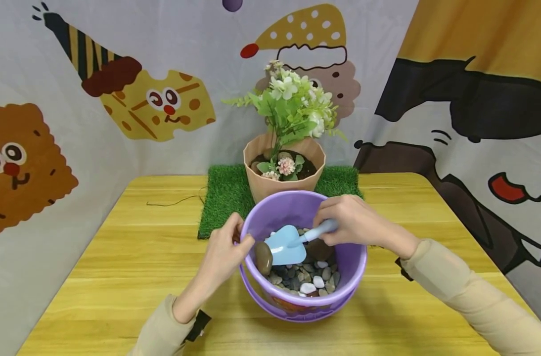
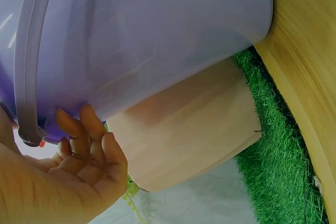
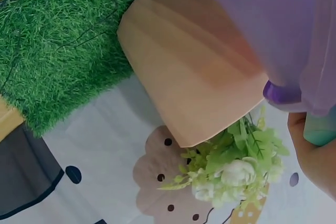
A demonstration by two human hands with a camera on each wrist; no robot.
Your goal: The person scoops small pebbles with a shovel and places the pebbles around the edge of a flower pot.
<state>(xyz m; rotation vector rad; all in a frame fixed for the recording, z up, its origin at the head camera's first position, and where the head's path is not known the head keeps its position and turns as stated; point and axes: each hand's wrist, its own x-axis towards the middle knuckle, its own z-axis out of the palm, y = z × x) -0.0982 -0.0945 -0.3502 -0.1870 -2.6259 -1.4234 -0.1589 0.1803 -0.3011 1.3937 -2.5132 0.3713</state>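
Note:
In the head view a purple bucket (image 1: 293, 202) holds small grey and white pebbles (image 1: 303, 277) and larger brown stones. The left hand (image 1: 223, 252) grips the bucket's left rim, its fingers curled around the outside; the left wrist view shows that hand (image 2: 79, 177) against the bucket wall. The right hand (image 1: 348, 217) holds the handle of a light blue shovel (image 1: 288, 245) over the pebbles. The blade's left edge meets a smooth brown stone (image 1: 263, 258) by the bucket's left inner wall. In the right wrist view only part of the right hand (image 3: 315, 156) shows.
Behind the bucket, a peach pot (image 1: 279, 185) with white flowers and green leaves (image 1: 293, 99) stands on a green turf mat (image 1: 228, 193). A thin dark wire (image 1: 174, 202) lies on the wooden table (image 1: 132, 257) at left. A cartoon-printed cloth hangs behind.

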